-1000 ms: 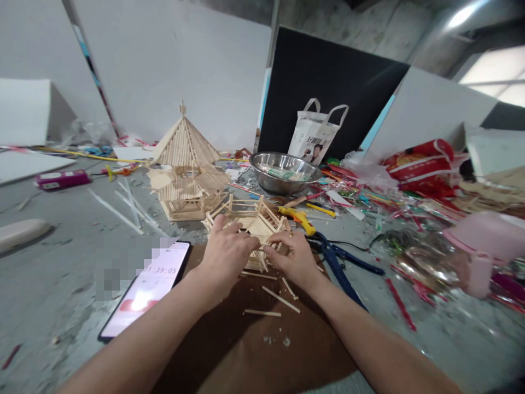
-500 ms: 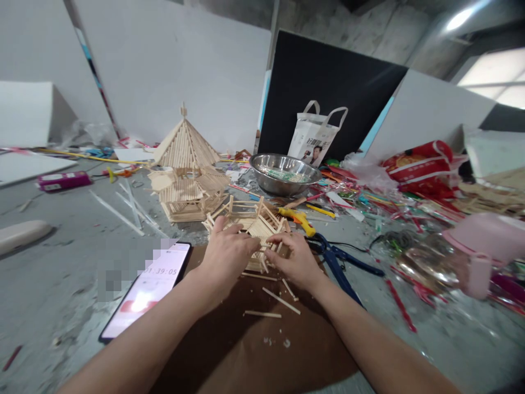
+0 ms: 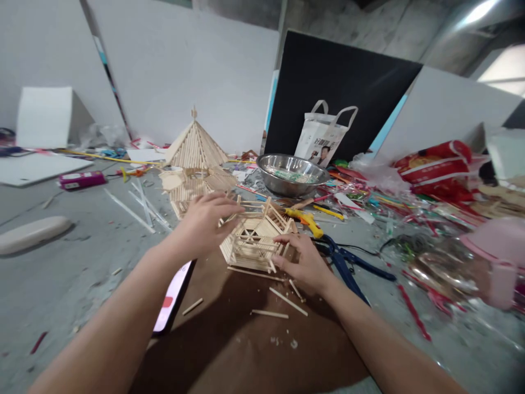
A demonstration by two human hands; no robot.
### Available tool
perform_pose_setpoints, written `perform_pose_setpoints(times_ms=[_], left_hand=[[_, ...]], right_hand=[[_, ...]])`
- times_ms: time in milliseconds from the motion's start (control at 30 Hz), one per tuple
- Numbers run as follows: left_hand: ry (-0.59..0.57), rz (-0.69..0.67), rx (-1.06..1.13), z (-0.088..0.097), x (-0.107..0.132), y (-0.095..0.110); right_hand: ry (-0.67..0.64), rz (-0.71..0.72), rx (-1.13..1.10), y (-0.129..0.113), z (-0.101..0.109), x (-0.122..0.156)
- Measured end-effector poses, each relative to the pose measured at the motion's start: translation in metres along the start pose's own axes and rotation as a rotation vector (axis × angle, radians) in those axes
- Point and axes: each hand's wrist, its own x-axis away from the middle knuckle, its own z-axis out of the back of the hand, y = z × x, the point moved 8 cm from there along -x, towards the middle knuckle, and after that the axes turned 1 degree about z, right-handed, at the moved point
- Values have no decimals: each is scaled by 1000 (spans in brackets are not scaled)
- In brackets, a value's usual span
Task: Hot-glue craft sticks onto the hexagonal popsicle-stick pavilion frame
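A small pavilion base of thin wooden sticks [image 3: 252,257] sits on a brown board [image 3: 246,339], with railings around its rim. My right hand [image 3: 305,262] is at its right side, thumb and fingers gripping the front right corner. My left hand [image 3: 209,221] is raised over the left edge, fingers stretched out and holding nothing I can see. Behind it stands a taller stick pavilion [image 3: 194,148] with a pointed roof, its lower part partly hidden by the left hand. Several loose sticks [image 3: 270,314] lie in front of the base.
A phone [image 3: 174,298] lies partly under my left forearm. Right of the base are a yellow glue gun [image 3: 305,219] and blue-handled pliers [image 3: 342,262]. Behind are a steel bowl [image 3: 273,183] and a white bag [image 3: 314,137]. Clutter and a pink-lidded container [image 3: 494,246] are at right.
My left hand has lifted off the base and moved left, uncovering its front. The right hand stays at the right corner. The view has shifted slightly left.
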Motion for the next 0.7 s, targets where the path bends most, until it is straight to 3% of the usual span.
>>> perform_pose_setpoints(times_ms=[100,267,500,700], left_hand=[[-11,22,6,11,2,-17],[-172,-14,-27,-6,8,-16],[-253,-46,-41,-22,10,-6],[-287,-48,-57,-31,10,-5]], right_hand=[[37,38,-1,-1,1,1],[149,155,67,-18,9,-6],[-50,271,260,-64,-17,-36],[-122,221,318,-62,-38,-43]])
